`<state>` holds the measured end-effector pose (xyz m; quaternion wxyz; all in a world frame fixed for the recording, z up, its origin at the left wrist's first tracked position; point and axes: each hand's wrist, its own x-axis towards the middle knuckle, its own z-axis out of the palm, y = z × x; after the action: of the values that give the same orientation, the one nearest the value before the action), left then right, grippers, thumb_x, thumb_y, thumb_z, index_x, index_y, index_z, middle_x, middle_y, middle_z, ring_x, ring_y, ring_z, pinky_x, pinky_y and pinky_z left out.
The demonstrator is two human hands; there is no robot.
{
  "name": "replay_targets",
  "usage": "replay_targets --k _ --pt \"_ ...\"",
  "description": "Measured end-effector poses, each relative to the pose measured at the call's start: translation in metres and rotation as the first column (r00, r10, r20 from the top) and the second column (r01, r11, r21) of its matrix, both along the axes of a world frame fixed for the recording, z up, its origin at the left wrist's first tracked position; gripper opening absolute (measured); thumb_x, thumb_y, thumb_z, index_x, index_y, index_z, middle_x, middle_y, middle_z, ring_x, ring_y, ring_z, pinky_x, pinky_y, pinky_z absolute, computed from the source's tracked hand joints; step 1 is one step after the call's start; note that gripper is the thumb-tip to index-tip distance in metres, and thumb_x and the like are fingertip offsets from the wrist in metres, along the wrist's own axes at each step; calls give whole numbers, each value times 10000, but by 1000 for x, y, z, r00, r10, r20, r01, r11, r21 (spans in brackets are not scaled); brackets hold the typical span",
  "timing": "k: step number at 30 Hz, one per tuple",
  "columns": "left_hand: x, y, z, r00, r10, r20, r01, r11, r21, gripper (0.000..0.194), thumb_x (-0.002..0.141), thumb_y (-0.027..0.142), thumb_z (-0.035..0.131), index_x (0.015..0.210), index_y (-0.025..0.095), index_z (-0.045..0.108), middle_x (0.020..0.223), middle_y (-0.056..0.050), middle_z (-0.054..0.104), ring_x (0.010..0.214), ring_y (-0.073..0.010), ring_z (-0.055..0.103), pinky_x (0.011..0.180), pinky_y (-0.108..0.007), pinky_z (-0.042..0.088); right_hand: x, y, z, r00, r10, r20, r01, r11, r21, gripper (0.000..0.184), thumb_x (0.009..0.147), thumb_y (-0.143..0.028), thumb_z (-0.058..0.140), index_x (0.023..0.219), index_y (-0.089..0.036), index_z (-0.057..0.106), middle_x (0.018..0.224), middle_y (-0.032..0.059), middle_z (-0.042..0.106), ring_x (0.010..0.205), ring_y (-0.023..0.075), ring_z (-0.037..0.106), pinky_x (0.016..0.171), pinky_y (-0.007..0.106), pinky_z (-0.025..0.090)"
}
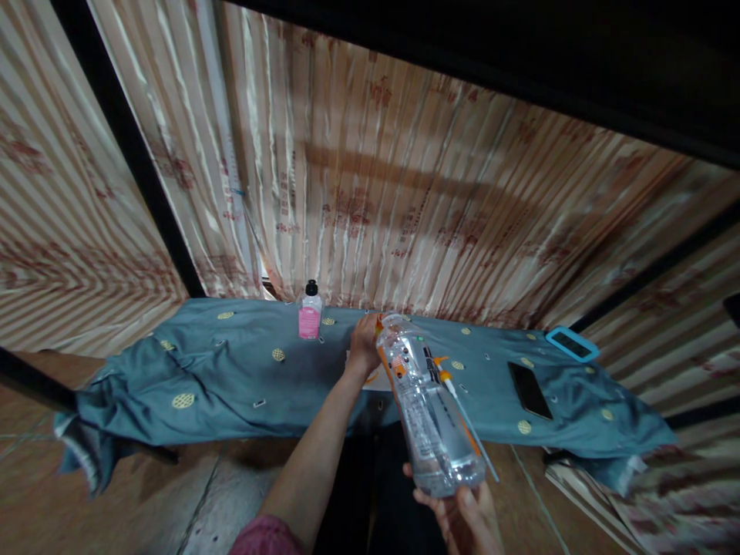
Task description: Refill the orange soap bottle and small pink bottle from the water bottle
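A large clear plastic bottle (pixel 428 416) with orange print is tilted over the bench, its top pointing away from me. My left hand (pixel 364 347) is closed at the bottle's top end, beside an orange part at the neck; the fingertips are partly hidden. My right hand (pixel 459 516) grips the base, with the thumb on the near side and fingers underneath. Along the bottle's right side runs a pump top (pixel 444 375) with an orange head and a long pale tube; I cannot tell what supports it. A white flat piece (pixel 378 380) with an orange mark lies below my left hand.
A blue-green patterned cloth (pixel 231 385) covers the bench. A small pink-labelled bottle (pixel 310 316) with a black cap stands at the back. To the right lie a dark phone (pixel 529 391) and a blue-framed object (pixel 572 344). Pleated curtains (pixel 375 177) and dark poles (pixel 127 146) surround the bench.
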<state>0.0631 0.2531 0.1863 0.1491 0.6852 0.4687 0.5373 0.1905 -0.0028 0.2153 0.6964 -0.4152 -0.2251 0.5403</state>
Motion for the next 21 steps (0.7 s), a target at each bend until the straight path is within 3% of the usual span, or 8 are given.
replay_targets --k 13,21 --pt "2 1 0 1000 20 -3 -20 1000 1 170 917 376 679 928 207 699 957 -78 751 940 -257 697 876 -395 560 -1 0 1 1000 -20 -21 20 1000 -3 477 598 -493 1022 970 -274 820 883 81 897 746 317 860 588 327 677" --pt "2 1 -2 1000 15 1 -15 1000 15 204 929 397 649 948 198 695 973 -109 750 942 -286 701 864 -419 557 1 1 0 1000 -6 -7 6 1000 -5 484 592 -495 1023 966 -266 819 881 96 894 756 330 859 591 346 678"
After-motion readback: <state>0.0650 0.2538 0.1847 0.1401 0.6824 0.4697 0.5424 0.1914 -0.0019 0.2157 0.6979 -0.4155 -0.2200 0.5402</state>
